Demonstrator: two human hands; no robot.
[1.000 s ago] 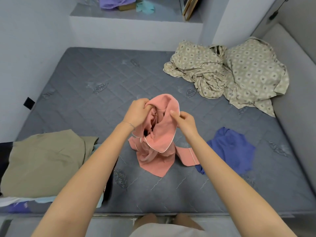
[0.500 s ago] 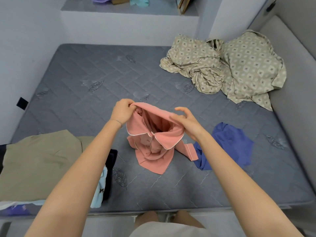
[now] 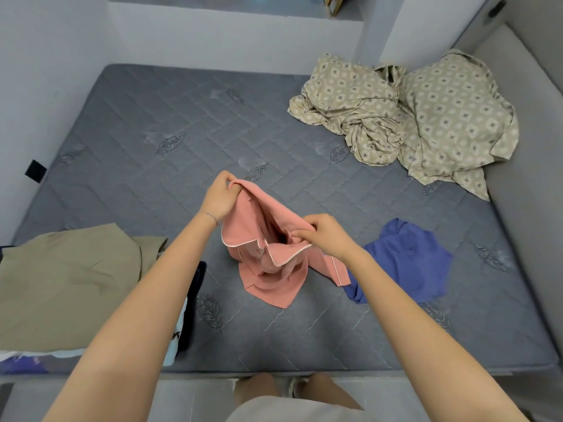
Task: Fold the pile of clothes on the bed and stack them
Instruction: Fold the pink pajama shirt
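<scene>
Bare bed [image 3: 170, 117] is stretching wide beyond my left hand [image 3: 219, 199], offering the broadest passage toward the far left corner. The pink garment [image 3: 268, 281], which I am gripping with that hand and my right hand [image 3: 327, 236], is blocking the middle. A blue garment [image 3: 405, 263] is lying just right of it. A patterned bedding heap [image 3: 396, 117] is filling the far right corner, and a folded stack [image 3: 70, 281] is crowding the near left edge.
</scene>
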